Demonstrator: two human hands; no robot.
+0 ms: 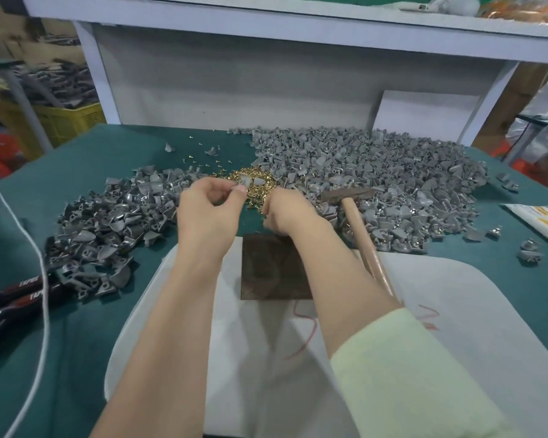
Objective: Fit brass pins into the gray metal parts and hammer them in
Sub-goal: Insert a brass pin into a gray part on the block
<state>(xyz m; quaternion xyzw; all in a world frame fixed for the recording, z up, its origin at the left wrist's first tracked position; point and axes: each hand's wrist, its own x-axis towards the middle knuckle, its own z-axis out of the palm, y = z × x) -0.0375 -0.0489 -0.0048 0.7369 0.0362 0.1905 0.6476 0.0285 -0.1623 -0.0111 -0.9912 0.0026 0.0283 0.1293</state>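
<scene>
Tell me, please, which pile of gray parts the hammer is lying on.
The larger pile on the right: the hammer head rests on its near edge, while the smaller left pile lies apart.

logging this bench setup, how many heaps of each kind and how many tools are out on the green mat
gray part heaps: 2
brass pin piles: 1
hammers: 1
dark metal blocks: 1
black-handled tools: 1
total: 6
</scene>
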